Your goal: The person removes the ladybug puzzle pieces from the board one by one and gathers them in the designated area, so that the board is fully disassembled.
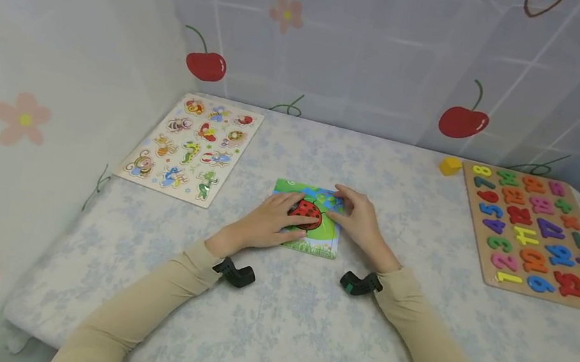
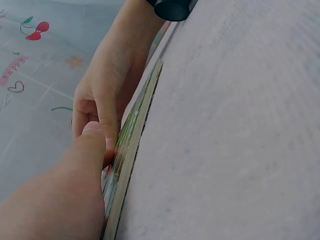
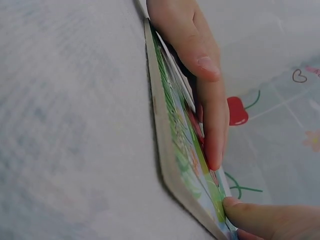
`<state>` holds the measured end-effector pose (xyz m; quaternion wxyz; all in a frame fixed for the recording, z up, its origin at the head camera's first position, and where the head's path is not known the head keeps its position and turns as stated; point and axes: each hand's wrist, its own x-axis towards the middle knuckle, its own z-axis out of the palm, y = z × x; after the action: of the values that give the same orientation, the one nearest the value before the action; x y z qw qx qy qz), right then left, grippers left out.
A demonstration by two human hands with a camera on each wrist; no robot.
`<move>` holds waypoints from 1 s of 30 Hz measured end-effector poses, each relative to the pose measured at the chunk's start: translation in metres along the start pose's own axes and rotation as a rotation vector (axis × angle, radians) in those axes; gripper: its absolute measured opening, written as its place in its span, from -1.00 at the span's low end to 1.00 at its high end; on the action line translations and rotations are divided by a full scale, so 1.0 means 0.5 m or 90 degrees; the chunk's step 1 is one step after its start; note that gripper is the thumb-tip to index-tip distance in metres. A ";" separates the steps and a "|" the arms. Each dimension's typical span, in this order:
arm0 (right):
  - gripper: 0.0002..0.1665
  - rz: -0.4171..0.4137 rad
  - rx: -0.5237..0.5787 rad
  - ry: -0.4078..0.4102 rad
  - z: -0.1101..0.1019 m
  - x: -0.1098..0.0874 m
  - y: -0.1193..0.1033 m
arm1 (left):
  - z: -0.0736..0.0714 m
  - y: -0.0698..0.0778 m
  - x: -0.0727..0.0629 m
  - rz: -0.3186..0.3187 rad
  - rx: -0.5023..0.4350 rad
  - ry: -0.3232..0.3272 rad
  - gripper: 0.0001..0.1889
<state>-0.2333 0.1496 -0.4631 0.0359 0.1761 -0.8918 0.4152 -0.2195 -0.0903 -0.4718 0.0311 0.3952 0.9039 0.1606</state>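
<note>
A small square puzzle board [image 1: 307, 245] with a red ladybug [image 1: 306, 214] on a green and blue meadow picture lies on the table in the head view. My left hand [image 1: 273, 220] reaches over it from the left, its fingers extended and spread across the ladybug. At the board's upper right is my right hand [image 1: 361, 219], with the thumb on the picture near the antennae and the forefinger at the top edge. Seen from the right wrist, the board's thick pale edge [image 3: 161, 130] runs along the tablecloth, and left fingers [image 3: 214, 125] lie over the picture.
A peg puzzle with insect figures [image 1: 190, 150] lies at the back left. On the right is a number puzzle board [image 1: 502, 231], with a yellow block [image 1: 450, 166] by its far corner. A patterned curtain [image 1: 358, 57] hangs behind the table.
</note>
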 end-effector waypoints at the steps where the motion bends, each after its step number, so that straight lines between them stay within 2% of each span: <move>1: -0.26 0.001 0.003 -0.002 -0.001 0.000 0.000 | 0.001 -0.001 0.000 0.000 0.003 0.001 -0.52; 15: -0.22 -0.011 -0.015 -0.038 -0.015 0.001 -0.002 | 0.006 -0.002 0.004 0.004 0.011 0.012 -0.55; 22: -0.21 -0.005 0.010 -0.050 -0.018 0.006 0.000 | 0.003 -0.002 0.007 -0.008 0.002 0.003 -0.55; 30: -0.23 -0.022 0.033 -0.060 -0.015 0.011 0.002 | -0.002 -0.001 0.006 -0.015 -0.003 -0.006 -0.54</move>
<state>-0.2391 0.1543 -0.4577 -0.0033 0.2120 -0.8783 0.4285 -0.2218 -0.0888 -0.4711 0.0378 0.3852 0.9080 0.1603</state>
